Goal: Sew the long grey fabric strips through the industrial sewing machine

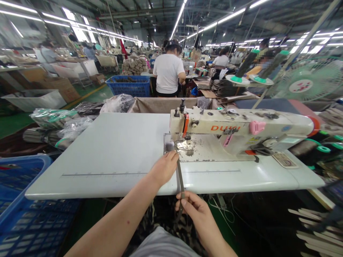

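Alignment stage, by the look of it: narrow dark strip (179,176) drawn taut from the head end of the sewing machine (241,125), across the front edge of the white desk (107,153) and down past it. Left hand (163,168) at the strip's far end, grip closed, fingertips pinching it just beside the machine's head, though blurred there and hard to read finely. Right hand (197,211) below the desk edge, grip closed too, thumb and forefinger nipped on the strip's near end. Seems to be lining the strip up under the head, with no seam visible on it. Calls next for a straight run between both grips, even tension, and left fingertips clear of the moving parts. Blue crate (24,214) at the left, fan (305,82) and thread cones (248,64) behind the machine, another person in a white shirt (167,73) at work farther back.
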